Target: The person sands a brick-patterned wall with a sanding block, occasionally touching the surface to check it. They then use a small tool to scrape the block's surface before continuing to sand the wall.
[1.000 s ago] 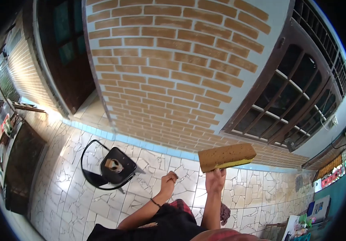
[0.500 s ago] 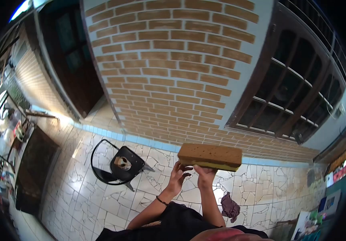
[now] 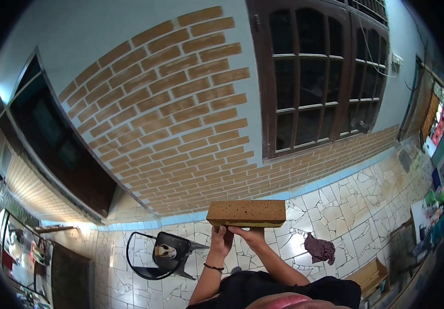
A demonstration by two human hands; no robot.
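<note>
A rectangular sponge block (image 3: 246,211), brown and pitted with small holes, is held up before me; a thin yellow-green layer shows along its lower edge. My left hand (image 3: 221,242), with a dark bracelet at the wrist, is closed on the block's near side towards its left end. Close beside it, my right hand (image 3: 253,236) grips the same near side around the middle. The fingers of both hands are partly hidden behind and under the block. Beyond it stands the brick-patterned wall (image 3: 175,129), painted with tan bricks.
A black chair (image 3: 172,252) with a small object on its seat stands to the left. On the tiled floor (image 3: 335,201) lies a crumpled purple cloth (image 3: 320,249). A brown framed window (image 3: 314,82) is at the right, a dark doorway (image 3: 59,139) at the left, a wooden box (image 3: 369,277) lower right.
My view has swung right, bringing more of the window in. My left hand has closed against the sponge block, where its fingers were spread before. The block now appears more level.
</note>
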